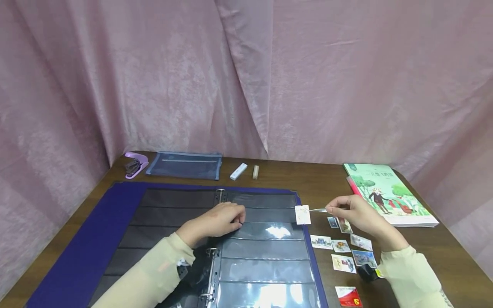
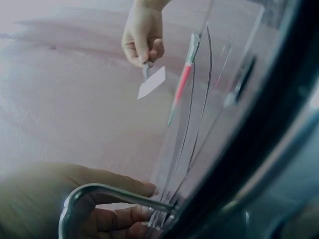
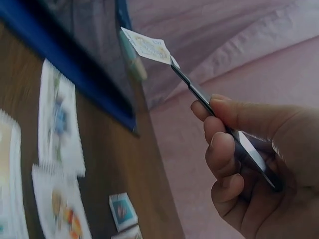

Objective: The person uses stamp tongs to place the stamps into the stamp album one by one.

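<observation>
Seemingly early on; the right hand [image 1: 356, 216] pinches tweezers [image 1: 318, 210], clamped on a stamp [image 1: 302, 214] near the album [image 1: 81, 239]; the left hand [image 1: 220, 219] is at the rings [image 1: 221, 195], grip unclear; visible pockets [image 1: 265, 249] show no stamps; more lie alongside.

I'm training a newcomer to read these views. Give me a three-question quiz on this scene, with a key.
1. What tool does the right hand use to hold the small white rectangular stamp?

2. True or false: the red-and-white rectangular card lies to the right of the blue ring-binder album with dark pages.

3. Which is nearest the translucent blue rectangular pouch?
A) green illustrated paper book
B) curved purple object
C) the card

Key:
1. Slim silver metal tweezers.
2. True.
3. B.
</observation>
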Demonstrator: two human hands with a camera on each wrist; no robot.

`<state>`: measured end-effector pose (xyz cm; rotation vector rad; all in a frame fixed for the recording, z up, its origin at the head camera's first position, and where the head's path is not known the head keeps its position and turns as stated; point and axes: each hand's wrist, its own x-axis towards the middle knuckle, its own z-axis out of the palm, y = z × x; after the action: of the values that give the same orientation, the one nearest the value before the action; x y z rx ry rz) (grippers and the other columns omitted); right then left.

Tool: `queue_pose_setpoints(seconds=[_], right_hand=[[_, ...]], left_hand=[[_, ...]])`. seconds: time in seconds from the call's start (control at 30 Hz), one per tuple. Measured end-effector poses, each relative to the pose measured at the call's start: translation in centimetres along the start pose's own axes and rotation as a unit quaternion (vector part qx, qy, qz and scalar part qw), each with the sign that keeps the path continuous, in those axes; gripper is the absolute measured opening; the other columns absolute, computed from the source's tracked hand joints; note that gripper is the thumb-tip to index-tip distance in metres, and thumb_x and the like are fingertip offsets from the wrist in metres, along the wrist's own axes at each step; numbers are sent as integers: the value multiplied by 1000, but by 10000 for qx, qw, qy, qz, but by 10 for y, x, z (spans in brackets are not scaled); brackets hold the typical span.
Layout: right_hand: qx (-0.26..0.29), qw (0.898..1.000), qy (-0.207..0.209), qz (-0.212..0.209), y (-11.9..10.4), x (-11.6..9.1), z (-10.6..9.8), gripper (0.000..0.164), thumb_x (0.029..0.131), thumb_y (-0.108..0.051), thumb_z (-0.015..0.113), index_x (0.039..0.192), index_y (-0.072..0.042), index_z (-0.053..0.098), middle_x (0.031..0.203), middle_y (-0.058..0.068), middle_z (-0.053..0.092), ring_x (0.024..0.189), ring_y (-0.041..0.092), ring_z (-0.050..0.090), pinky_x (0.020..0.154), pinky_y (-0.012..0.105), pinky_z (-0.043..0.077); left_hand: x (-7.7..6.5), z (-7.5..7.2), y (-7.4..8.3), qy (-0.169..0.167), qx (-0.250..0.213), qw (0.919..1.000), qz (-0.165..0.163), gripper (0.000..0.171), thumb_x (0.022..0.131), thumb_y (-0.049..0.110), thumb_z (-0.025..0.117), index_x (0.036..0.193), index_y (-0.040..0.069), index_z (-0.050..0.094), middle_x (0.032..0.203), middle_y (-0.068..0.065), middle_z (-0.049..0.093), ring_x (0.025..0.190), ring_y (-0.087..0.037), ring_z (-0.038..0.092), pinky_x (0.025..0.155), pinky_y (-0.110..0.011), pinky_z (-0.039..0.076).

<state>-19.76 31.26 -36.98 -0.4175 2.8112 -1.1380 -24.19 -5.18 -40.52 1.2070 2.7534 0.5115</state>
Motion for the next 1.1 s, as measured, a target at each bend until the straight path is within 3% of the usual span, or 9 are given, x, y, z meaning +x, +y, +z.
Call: queue_pose_setpoints(seconds=[0.2,0.4,0.53,0.8,1.03,1.1], right_hand=[[195,9998,40,-4,-17,12,8,24,84,-25,61,90,-2,65,61,5,54,54,14,51,52,27,43],[497,9987,-63,95,-32,25,22,25,86,-23,59,91,1,64,62,2,50,55,10,51,54,28,46],[706,9975,-3,84,-40,34,34,26,86,-21,59,91,4,63,59,1,50,53,7,49,48,26,42],[1166,9931,68,93,-47,50,62,25,87,-17,58,93,7,62,68,7,54,54,9,51,52,29,45],[1339,9887,659,172,-46,52,83,20,86,-10,57,93,7,63,70,13,56,51,7,50,49,23,43],[1496,9857,753,198,-47,54,90,19,86,-9,56,93,8,63,69,12,56,51,7,50,50,22,44]], left_hand=[[1,2,-1,184,-510,9981,-278,14,83,14,61,94,14,53,69,10,50,64,-4,45,63,-22,39],[2,3,-5,167,-911,9949,-402,8,83,14,61,89,15,55,69,9,52,62,-5,46,61,-23,39],[2,2,-8,140,-1057,9939,-270,3,82,13,61,80,15,61,68,10,55,62,-4,45,61,-21,39],[0,4,-15,208,-1290,9914,-36,7,81,12,63,77,17,63,68,10,59,63,-1,49,62,-18,42],[1,4,-13,128,-1328,9908,210,6,82,11,62,79,16,60,70,8,59,65,-2,49,63,-19,42],[1,2,-12,139,-1137,9933,160,7,82,11,62,79,17,59,69,10,58,65,-1,49,71,-21,39]])
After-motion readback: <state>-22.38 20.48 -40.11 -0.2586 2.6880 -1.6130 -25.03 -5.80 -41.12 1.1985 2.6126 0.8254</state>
